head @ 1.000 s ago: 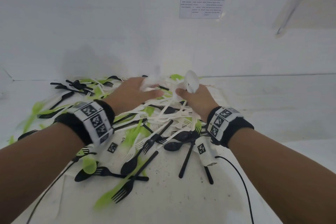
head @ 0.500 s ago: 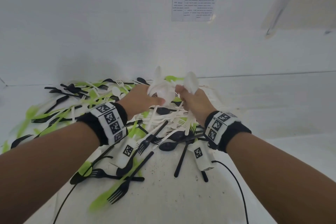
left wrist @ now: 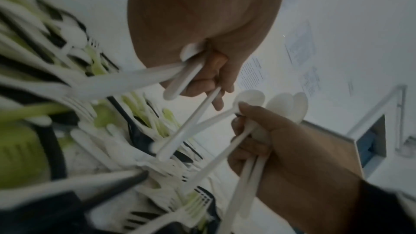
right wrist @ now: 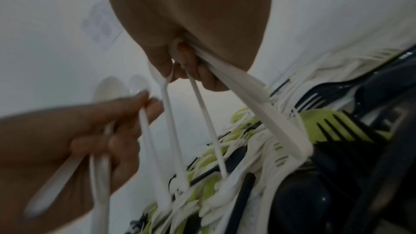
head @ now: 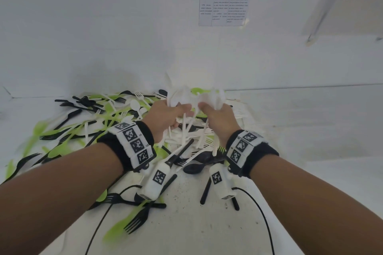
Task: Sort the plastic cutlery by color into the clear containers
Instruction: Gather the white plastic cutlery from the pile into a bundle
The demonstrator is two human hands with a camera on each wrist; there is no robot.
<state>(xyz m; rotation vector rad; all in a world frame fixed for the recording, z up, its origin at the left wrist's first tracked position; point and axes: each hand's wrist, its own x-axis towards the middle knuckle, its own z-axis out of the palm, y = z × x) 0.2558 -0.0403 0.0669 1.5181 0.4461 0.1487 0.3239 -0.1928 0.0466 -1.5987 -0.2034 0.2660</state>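
Observation:
A mixed pile of black, green and white plastic cutlery (head: pixel 107 122) lies on the white table (head: pixel 186 223). My left hand (head: pixel 165 117) is raised just above the pile's far side and grips a bunch of white spoons (head: pixel 178 94) with their bowls up. Close beside it, my right hand (head: pixel 219 117) grips another bunch of white cutlery (head: pixel 214 95). In the left wrist view the left hand (left wrist: pixel 202 77) clasps several white handles (left wrist: pixel 186 79). The right wrist view shows the right hand (right wrist: pixel 186 67) with white handles (right wrist: pixel 202 118) hanging down. No clear container is in view.
A white wall with a printed sheet (head: pixel 224 4) stands right behind the pile. Black sensor cables (head: pixel 99 225) trail from both wrists over the near table. Loose black forks (head: pixel 136 221) and green pieces (head: pixel 116 232) lie near the front. A framed opening (head: pixel 352 6) sits upper right.
Both hands have lifted off the pile with white cutlery in their grip and have come closer together; the bunches now stand higher against the wall.

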